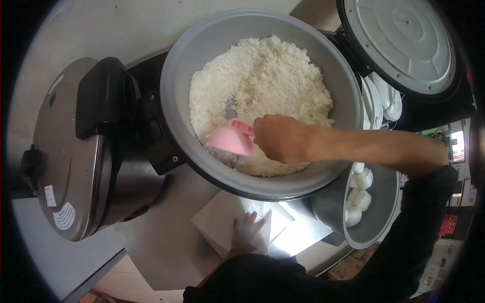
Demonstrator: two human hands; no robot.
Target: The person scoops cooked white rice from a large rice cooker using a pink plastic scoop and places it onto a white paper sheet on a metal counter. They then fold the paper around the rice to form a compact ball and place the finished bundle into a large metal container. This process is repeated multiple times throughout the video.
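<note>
My right hand (282,139) grips the handle of a pink plastic scoop (232,141) inside a large grey cooker pot (261,19). Cooked white rice (280,79) fills much of the pot, heaped towards the far side. The scoop's bowl is down among the rice at the near left, where some of the grey bottom shows. Below the pot, my left hand (246,231) lies with fingers spread on white sheets (216,216), which look like paper or thin plastic. These rest on a steel tabletop (166,235).
To the left stands a closed rice cooker (72,151) with a black latch. The open pot's round lid (403,41) is raised at upper right. A second grey pot (384,212) at right holds several white wrapped lumps (362,200). White plastic items (386,98) sit beneath the lid.
</note>
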